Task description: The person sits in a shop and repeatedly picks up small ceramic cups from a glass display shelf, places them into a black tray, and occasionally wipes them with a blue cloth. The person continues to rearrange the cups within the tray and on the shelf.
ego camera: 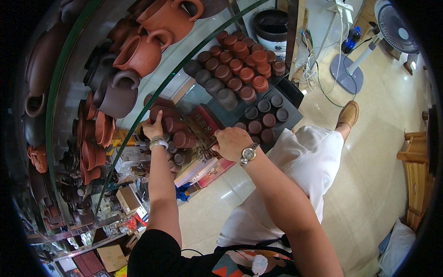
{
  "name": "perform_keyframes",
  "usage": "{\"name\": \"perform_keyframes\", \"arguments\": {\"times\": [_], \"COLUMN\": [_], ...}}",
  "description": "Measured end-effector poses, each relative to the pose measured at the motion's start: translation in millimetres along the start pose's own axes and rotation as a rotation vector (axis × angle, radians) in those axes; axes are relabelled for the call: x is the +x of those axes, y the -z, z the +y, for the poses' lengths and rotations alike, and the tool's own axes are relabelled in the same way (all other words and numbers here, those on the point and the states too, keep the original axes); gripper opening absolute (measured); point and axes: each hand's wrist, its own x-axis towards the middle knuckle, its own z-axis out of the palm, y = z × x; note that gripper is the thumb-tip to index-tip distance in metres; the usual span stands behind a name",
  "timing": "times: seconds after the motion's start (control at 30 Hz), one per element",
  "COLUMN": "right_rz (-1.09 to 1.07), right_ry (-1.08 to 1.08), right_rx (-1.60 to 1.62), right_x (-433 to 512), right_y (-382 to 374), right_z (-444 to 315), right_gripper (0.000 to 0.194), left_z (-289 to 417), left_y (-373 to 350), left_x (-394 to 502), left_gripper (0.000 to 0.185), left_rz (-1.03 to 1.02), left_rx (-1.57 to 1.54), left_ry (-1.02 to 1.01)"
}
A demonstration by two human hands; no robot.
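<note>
My left hand [153,128] is at a group of brown clay cups [183,138], its thumb against one of them. Its other fingers are partly hidden, so its hold is unclear. The cups are grouped on and beside a dark patterned box [205,148]. At that box's near edge, my right hand [235,143] has its fingers curled in a grip. A dark red box with gold writing [206,119] lies just beyond. To the right, upturned dark and reddish cups [255,127] stand in rows on a dark board [292,116].
A glass shelf edge [166,83] curves above the left forearm, with clay pitchers [140,57] on the shelf. More reddish cups [235,65] stand on lower glass. Cartons [130,155] crowd the left. Loose cables [316,78] trail near a floor fan [349,71].
</note>
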Motion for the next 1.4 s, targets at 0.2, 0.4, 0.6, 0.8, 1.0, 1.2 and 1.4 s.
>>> {"name": "perform_keyframes", "arguments": {"times": [0.2, 0.4, 0.6, 0.8, 1.0, 1.2, 1.4], "right_rz": [-0.001, 0.017, 0.001, 0.018, -0.009, 0.013, 0.022], "right_ry": [0.003, 0.014, -0.001, -0.011, -0.018, -0.009, 0.003], "right_rx": [-0.011, -0.011, -0.005, 0.001, -0.016, -0.021, -0.021], "right_x": [-0.5, -0.5, 0.0, -0.6, 0.9, 1.0, 0.6], "right_y": [0.2, -1.2, 0.1, 0.9, 2.4, -0.8, -2.3], "right_z": [0.9, 1.2, -0.3, -2.5, -3.6, -2.6, -1.5], "right_gripper": [0.034, 0.034, 0.034, 0.033, 0.034, 0.034, 0.035], "left_z": [4.5, 11.6, 12.9, 7.8, 2.3, -12.5, -26.4], "left_y": [3.1, 7.4, 9.6, 1.7, -16.5, -27.7, -38.1], "left_x": [-0.4, -3.2, -0.1, 17.3, 30.0, 36.2, 40.3], "left_gripper": [0.084, 0.084, 0.097, 0.083, 0.058, 0.049, 0.054], "left_rz": [-0.034, -0.039, -0.111, -0.377, -0.451, -0.448, -0.348], "left_rx": [0.009, 0.024, -0.005, -0.534, -0.482, -0.383, -0.187], "left_ry": [0.028, 0.037, 0.098, 0.258, 0.054, 0.006, -0.063]}}
